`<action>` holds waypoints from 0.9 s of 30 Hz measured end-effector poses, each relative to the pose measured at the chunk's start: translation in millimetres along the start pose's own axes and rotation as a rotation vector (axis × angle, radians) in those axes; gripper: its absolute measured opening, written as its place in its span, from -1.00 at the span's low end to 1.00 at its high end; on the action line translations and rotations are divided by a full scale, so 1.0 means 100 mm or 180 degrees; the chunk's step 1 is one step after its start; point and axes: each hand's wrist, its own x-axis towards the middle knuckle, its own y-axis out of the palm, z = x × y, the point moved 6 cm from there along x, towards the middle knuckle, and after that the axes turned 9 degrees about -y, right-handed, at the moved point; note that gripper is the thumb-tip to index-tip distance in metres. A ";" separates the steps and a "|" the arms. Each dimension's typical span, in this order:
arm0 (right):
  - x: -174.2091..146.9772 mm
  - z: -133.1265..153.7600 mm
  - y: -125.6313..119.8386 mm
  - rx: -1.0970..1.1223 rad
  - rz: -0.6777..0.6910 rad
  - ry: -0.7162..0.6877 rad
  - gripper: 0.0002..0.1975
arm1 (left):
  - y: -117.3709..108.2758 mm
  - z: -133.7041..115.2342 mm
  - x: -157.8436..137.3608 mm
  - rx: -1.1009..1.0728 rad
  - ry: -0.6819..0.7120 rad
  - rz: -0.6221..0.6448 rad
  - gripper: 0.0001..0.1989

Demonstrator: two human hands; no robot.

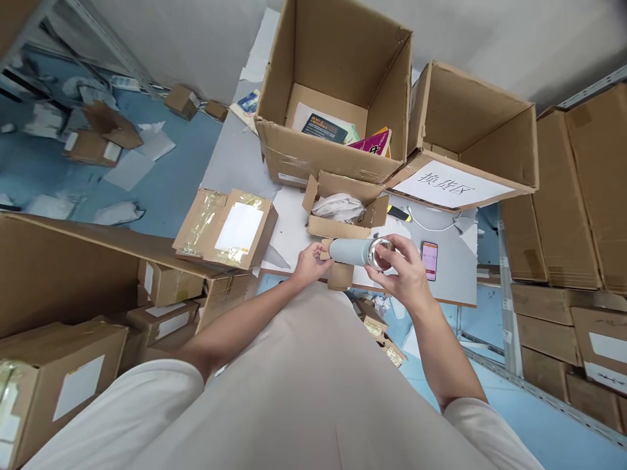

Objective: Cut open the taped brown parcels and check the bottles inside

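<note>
A pale blue thermos flask (350, 250) with a shiny metal end lies crosswise in front of my body. My right hand (405, 271) is closed around its metal end, fingers bent over the rim. At the flask's other end, my left hand (312, 264) pinches a small cardboard flap (325, 250) right beside the base. Another cardboard flap (340, 277) hangs below the flask; how the two pieces join is hidden. Just beyond stands a small open carton (337, 227) with a white plastic-wrapped item (339, 207) inside.
Behind stand two large open cartons, one (333, 151) holding books, the other (480, 130) with a handwritten label. A taped box (230, 228) is left. A yellow-black cutter (399, 213), white cable (431, 227) and phone (430, 260) lie right. Stacked boxes (558, 209) flank the table.
</note>
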 end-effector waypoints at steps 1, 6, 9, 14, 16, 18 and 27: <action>0.04 0.01 -0.02 0.0067 0.0081 -0.0021 -0.65 | -0.01 0.02 0.00 -0.0034 -0.0021 -0.0042 -0.73; 0.15 -0.01 0.11 0.0306 0.0856 -0.0158 -0.75 | 0.05 0.04 -0.01 -0.0046 -0.0019 0.0060 -0.76; 0.00 -0.06 0.49 0.0370 0.1457 -0.0288 -0.74 | 0.12 0.01 -0.05 0.0013 0.0007 0.0127 -0.77; -0.35 -0.30 1.02 0.0227 0.1422 -0.0144 -0.79 | 0.17 -0.01 -0.12 0.0054 0.0054 0.0121 -0.78; -0.43 -0.35 1.11 0.0141 0.1454 -0.0123 -0.76 | 0.19 -0.02 -0.15 0.0082 0.0100 0.0193 -0.79; -0.47 -0.36 1.15 0.0050 0.1562 -0.0122 -0.73 | 0.18 -0.04 -0.17 0.0102 0.0143 0.0177 -0.80; -0.93 -0.51 1.04 0.0568 0.0787 0.0846 -0.51 | 0.18 -0.10 -0.09 0.0428 0.0904 0.0395 -0.53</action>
